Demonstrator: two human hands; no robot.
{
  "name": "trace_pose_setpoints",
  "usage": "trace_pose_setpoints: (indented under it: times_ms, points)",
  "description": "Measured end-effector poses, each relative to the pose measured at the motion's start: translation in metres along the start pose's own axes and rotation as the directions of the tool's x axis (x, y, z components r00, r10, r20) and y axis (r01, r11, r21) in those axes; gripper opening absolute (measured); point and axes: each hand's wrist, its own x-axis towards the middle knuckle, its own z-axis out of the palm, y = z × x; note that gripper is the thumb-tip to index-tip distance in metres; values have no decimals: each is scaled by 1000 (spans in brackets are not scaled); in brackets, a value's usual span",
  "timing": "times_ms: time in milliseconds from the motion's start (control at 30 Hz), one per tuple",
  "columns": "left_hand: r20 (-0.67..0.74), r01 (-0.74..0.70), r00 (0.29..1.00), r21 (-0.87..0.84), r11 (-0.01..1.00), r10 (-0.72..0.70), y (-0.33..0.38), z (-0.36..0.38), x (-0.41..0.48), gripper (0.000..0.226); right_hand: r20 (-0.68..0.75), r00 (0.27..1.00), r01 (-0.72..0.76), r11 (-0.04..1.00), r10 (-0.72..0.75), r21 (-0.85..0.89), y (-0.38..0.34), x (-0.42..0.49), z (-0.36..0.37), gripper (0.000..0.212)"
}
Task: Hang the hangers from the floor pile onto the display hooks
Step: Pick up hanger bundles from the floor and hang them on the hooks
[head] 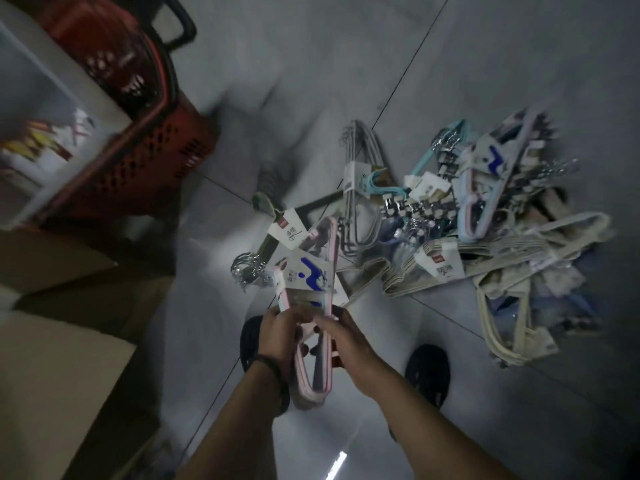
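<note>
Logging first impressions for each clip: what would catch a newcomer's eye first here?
The left hand and right hand grip a pink hanger pack, marked in blue, at bottom centre. A tangled hanger pile sprawls at right, and a red basket stands at upper left.

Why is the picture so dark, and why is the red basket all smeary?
Head view: dim light, with a glare streak on the shiny floor; the red basket is smeared by motion blur; the wide lens bends the floor lines; the left hand and right hand holding the pink hangers look sharper.
</note>
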Motion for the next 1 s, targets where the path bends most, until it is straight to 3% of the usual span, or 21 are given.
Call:
trace_pose_setpoints:
  times_ms: [100, 167, 233, 333, 400, 500, 567, 633, 733, 833, 900, 1000]
  points:
    - [-22, 69, 997, -67, 995, -70, -6, -11, 10, 86, -57, 998, 7, 999, -4, 50, -20, 5, -13, 38]
    - [-40, 30, 999, -77, 997, -33, -4, -13, 4, 80, -214, 977, 13, 999, -4, 40, -31, 40, -29, 30]
    - [-41, 32, 998, -99, 995, -37, -9, -13, 1, 69, -310, 948, -41, 995, 67, 88, -41, 84, -43, 37]
    - [-24, 110, 993, -179, 978, -116, -35, -20, 16, 58, -290, 925, -138, 928, 245, 346, -45, 157, -47, 65]
    - [-4, 130, 991, -226, 966, -134, -49, -31, 33, 51, -216, 943, -141, 893, 253, 428, -43, 190, -41, 74]
    - [40, 166, 986, -182, 969, -161, -65, -46, 56, 71, -135, 973, -95, 856, 188, 508, -39, 212, -30, 70]
    - [41, 127, 992, -186, 974, -122, -71, -53, 64, 62, -158, 972, -60, 833, 174, 551, -39, 217, -31, 60]
    - [16, 72, 997, -139, 988, -70, -70, -57, 66, 44, -214, 960, -31, 834, 178, 551, -45, 215, -36, 56]
    - [32, 13, 999, -50, 999, -12, -62, -69, 72, 64, -286, 935, -10, 822, 210, 570, -49, 216, -52, 57]
    - [-51, -79, 995, 122, 989, 86, -43, -75, 78, 47, -285, 935, -23, 838, 211, 546, -56, 212, -64, 56]
    - [-69, -152, 982, 255, 955, 174, -33, -73, 75, 30, -269, 942, -16, 828, 200, 560, -63, 213, -63, 54]
    - [-31, -273, 946, 462, 844, 323, -23, -70, 77, 37, -295, 937, 9, 833, 186, 553, -74, 207, -61, 49]
